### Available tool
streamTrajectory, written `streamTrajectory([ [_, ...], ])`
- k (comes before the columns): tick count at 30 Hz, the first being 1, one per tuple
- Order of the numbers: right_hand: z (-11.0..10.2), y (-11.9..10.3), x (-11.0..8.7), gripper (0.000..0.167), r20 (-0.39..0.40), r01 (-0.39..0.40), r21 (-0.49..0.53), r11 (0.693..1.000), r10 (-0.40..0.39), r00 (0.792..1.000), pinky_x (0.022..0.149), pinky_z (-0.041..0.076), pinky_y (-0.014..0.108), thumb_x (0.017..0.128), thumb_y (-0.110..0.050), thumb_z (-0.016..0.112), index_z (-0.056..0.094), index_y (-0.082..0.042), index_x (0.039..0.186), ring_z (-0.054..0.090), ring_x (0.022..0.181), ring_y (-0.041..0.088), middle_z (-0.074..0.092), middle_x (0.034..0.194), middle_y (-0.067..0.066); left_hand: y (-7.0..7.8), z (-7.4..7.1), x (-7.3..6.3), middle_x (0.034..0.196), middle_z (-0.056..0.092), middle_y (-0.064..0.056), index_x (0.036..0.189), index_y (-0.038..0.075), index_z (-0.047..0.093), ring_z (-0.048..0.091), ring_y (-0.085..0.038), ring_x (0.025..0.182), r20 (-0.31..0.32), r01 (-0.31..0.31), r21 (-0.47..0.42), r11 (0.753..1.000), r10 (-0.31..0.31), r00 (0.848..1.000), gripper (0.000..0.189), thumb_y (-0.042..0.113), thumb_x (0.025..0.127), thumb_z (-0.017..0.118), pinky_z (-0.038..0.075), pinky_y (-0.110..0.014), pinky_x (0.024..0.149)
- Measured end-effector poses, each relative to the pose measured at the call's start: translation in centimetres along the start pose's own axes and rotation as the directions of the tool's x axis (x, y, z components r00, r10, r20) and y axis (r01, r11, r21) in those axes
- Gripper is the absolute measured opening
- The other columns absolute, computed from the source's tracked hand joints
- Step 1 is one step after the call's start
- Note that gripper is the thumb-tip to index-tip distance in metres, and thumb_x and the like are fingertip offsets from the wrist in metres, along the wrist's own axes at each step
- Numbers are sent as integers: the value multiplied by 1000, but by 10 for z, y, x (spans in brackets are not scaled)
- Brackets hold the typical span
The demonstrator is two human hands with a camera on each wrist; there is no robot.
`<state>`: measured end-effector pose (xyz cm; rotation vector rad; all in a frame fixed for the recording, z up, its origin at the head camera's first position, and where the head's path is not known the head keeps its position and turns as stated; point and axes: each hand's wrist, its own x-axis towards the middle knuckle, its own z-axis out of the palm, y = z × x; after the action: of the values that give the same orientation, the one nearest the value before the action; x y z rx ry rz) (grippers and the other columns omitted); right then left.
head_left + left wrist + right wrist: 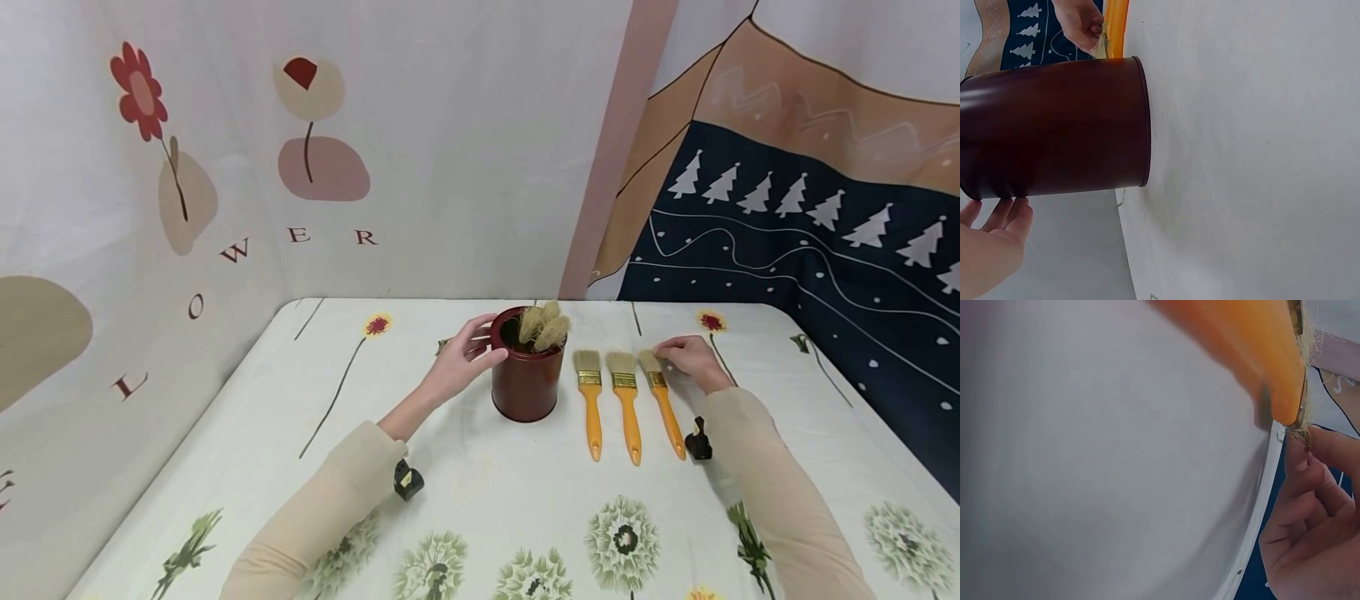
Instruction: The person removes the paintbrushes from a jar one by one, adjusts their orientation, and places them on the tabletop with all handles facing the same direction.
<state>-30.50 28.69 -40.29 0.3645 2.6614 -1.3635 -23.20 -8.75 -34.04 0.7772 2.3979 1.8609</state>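
A dark red can stands upright on the table, with tan bristle heads poking out of its top. My left hand is at the can's left side near the rim; in the left wrist view its fingertips touch the wall. To the right of the can lie three paintbrushes with orange handles, bristles pointing away: a left one, a middle one and a right one. Between thumb and fingers, my right hand pinches the bristle tip of the right paintbrush, whose handle slants toward me.
A white flower-print cloth covers the table. Behind it hangs a pale curtain, with a dark tree-patterned cloth at the right. Small black wrist devices sit under the sleeves.
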Motion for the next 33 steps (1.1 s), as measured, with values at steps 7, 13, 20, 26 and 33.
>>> streamTrajectory([
  [7, 2, 0, 0, 33, -3, -49, -28, 998, 49, 999, 54, 37, 15, 90, -17, 48, 52, 5, 116, 45, 89, 25, 49, 111, 18, -1, 0, 0, 125, 41, -23, 133, -1, 32, 40, -33, 115, 1, -3, 6, 1000, 3, 1000, 55, 8, 86, 58, 31, -43, 97],
  [13, -1, 0, -3, 34, -2, -52, -28, 998, 52, 999, 53, 38, 14, 89, -18, 50, 52, 5, 114, 45, 89, 24, 50, 112, 19, 1, 1, 0, 126, 40, -22, 133, 0, 32, 39, -33, 116, 2, 9, 6, 1000, -9, 1000, 55, 10, 86, 58, 31, -43, 97],
  [20, -3, 14, 18, 42, -75, 78, -73, 994, -83, 994, 58, 40, 23, 87, -34, 52, 56, 0, 111, 45, 87, 24, 51, 107, 15, 1, 1, -1, 126, 40, -22, 133, 1, 32, 39, -32, 116, 2, 12, 18, 1000, -12, 1000, 56, 13, 86, 58, 31, -42, 97],
  [26, 6, 39, 64, 52, -144, 250, -84, 965, -260, 955, 66, 43, 34, 81, -53, 51, 59, -11, 110, 46, 87, 24, 54, 107, 9, 2, 1, -1, 126, 41, -21, 134, 1, 32, 40, -32, 115, -2, 17, 15, 1000, -17, 1000, 56, 13, 86, 59, 31, -41, 97],
  [33, 18, 30, 71, 49, -129, 363, -39, 931, -365, 922, 58, 43, 33, 74, -59, 56, 61, -20, 103, 47, 77, 20, 57, 98, 0, 1, 1, -1, 127, 40, -21, 134, 1, 32, 39, -32, 116, -3, 23, 7, 1000, -23, 1000, 56, 12, 86, 58, 31, -41, 97],
])
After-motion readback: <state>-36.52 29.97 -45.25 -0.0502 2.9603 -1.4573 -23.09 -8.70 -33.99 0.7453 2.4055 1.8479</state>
